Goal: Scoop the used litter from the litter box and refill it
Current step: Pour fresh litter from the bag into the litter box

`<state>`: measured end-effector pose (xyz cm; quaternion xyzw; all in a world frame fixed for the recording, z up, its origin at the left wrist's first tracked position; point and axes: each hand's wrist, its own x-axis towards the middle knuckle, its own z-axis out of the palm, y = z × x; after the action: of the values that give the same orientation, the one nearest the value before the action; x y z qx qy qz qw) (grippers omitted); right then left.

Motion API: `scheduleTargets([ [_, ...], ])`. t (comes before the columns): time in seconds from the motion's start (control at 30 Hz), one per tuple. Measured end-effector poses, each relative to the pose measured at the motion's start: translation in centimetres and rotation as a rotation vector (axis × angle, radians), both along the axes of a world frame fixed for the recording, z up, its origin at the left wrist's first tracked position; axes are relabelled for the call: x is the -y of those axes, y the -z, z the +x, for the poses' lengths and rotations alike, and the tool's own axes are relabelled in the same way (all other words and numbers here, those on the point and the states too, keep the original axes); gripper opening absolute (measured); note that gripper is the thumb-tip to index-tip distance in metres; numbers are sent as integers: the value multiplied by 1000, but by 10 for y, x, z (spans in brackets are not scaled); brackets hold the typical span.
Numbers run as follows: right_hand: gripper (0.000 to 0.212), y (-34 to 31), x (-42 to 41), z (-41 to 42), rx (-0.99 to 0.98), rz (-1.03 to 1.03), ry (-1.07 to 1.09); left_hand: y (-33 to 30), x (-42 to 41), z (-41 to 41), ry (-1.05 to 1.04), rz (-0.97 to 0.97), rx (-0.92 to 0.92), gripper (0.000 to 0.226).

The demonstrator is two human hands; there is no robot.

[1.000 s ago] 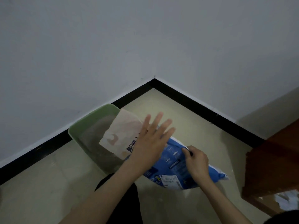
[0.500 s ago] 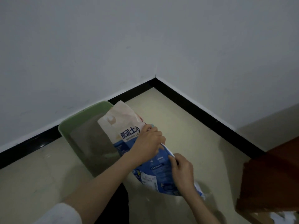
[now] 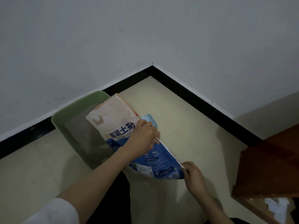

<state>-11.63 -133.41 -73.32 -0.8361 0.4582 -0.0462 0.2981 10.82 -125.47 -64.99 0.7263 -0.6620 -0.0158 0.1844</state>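
- Pale tiled floor [image 3: 186,126], room corner: carries all items; a brown wooden cabinet [image 3: 267,167] stands at right.
- Green rectangular plastic litter box [image 3: 77,110]: far left, against the wall; grey litter inside.
- Orange-and-blue plastic litter bag [image 3: 116,120]: tilted, long axis running from near right to far left, far end over the box.
- Left hand [image 3: 142,139]: fingers clamped on the bag's mid edge; nearer the box.
- Right hand [image 3: 193,176]: fingers pinching the bag's near corner; judged ready to lift it for pouring.
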Motion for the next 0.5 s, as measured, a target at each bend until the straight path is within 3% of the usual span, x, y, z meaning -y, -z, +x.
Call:
scheduleTargets([
  [0.17,23,-33,11,15,-28,-117,-49,-6,-4,27,-187,-110,-80,8],
  [0.5,32,-123,20,63,51,-292,0,-24,-15,50,-467,-315,-288,11],
])
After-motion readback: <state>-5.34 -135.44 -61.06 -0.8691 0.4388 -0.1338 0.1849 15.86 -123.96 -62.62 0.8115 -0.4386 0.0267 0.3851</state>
